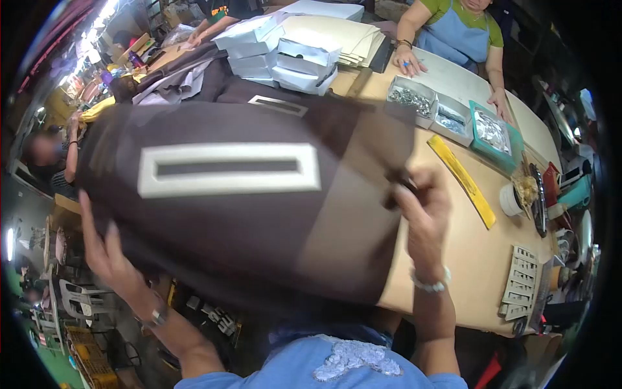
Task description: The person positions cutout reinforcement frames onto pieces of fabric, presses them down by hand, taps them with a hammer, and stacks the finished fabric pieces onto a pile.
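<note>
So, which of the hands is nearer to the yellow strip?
Right. The right hand is just left of the yellow strip; the left hand is farther away, across the cloth.

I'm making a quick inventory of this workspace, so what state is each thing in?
Dark sheet: raised between both hands, motion-blurred.
Right hand: pinching the sheet's edge.
Left hand: at the sheet's opposite edge, grip unclear.
Box of metal pieces: open, well filled.
Teal tray: open.
Yellow strip: lying flat.
White boxes: stacked.
Tube light: lit.
</note>
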`<act>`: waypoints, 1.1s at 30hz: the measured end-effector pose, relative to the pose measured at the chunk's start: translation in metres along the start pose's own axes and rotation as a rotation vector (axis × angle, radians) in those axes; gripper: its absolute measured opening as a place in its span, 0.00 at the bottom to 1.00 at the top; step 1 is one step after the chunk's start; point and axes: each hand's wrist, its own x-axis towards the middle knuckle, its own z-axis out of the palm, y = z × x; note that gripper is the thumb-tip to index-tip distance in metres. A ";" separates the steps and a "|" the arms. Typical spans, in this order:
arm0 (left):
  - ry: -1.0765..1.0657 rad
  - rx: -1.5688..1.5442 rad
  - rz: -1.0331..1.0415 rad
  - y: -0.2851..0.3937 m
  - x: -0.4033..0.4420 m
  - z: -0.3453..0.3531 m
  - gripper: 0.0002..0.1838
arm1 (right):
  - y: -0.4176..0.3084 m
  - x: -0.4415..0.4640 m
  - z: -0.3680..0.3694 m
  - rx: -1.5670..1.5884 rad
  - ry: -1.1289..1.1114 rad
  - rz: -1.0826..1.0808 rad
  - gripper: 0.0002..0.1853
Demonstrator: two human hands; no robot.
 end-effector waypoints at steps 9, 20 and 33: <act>-0.501 0.413 0.190 -0.153 0.099 0.105 0.28 | 0.116 0.047 0.065 -0.128 0.075 -0.029 0.08; -0.592 0.767 0.276 -0.216 0.075 0.276 0.36 | 0.181 0.085 0.029 -0.668 0.112 -0.072 0.20; -0.806 0.468 -0.045 -0.181 0.019 0.359 0.34 | 0.199 0.107 0.030 -0.555 0.143 0.041 0.24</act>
